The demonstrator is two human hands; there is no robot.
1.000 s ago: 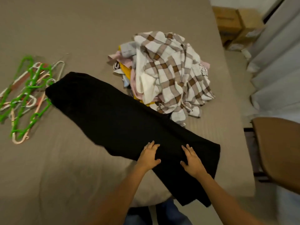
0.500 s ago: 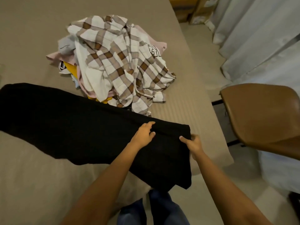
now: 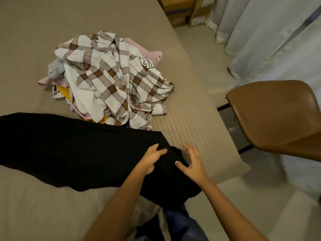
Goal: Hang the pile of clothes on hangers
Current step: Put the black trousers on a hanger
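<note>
Bed (image 3: 191, 119) — black garment (image 3: 69, 150) in left hand (image 3: 152, 159)

Garment (image 3: 69, 150) across bed (image 3: 34, 40), 1 end bunched.
Left hand (image 3: 152, 160) grips that end, lower center; right hand (image 3: 192, 164) spread beside it, thumb touching; clothes pile (image 3: 112, 80) above.

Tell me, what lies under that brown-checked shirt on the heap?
Peeking out beneath the checked shirt: a pink garment, a grey garment, a yellow garment and a white piece with printed lettering. Anything deeper is covered.
</note>
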